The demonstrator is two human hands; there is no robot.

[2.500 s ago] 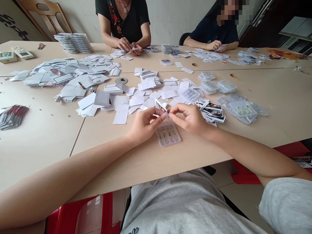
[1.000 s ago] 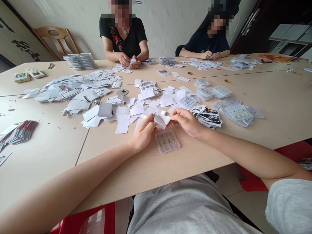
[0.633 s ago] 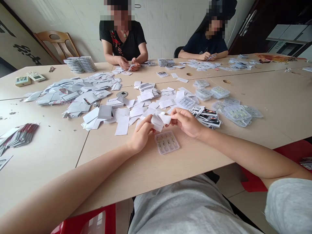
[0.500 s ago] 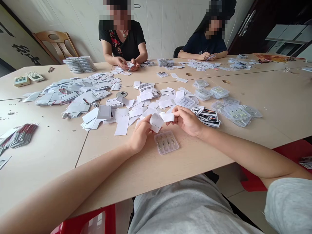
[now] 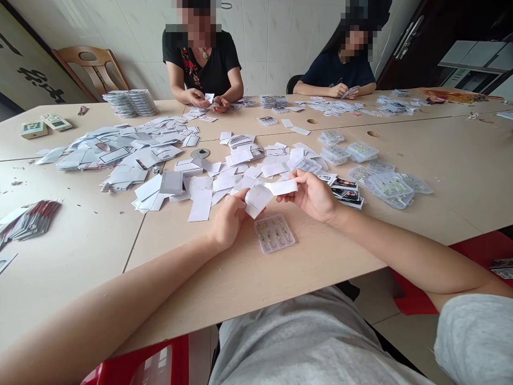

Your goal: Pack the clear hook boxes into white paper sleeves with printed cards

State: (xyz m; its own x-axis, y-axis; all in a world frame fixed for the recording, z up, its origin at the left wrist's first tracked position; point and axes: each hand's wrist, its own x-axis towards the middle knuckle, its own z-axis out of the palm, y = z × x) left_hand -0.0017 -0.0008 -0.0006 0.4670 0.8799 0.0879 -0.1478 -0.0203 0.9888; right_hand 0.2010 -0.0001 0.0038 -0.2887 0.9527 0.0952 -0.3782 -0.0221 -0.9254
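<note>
My left hand (image 5: 230,220) pinches a white paper piece (image 5: 257,200) between thumb and fingers. My right hand (image 5: 315,197) grips a white paper strip (image 5: 282,186), which meets or overlaps the left piece; whether the two are joined I cannot tell. Just below both hands, a clear plastic case (image 5: 274,233) with several small metallic items in its compartments lies on the table. Loose white papers (image 5: 200,205) spread beyond my hands. Dark printed cards (image 5: 345,192) are stacked right of my right hand.
Clear cases (image 5: 390,187) are piled at the right. A large heap of white packets (image 5: 120,152) covers the left middle of the table (image 5: 180,289). Stacked cases (image 5: 129,102) stand at the back left. Two people (image 5: 200,59) (image 5: 340,75) sit across, handling small items.
My right hand has shifted slightly right, and more of the white strip shows between my hands. Across the table, one person's hands have moved a little apart.
</note>
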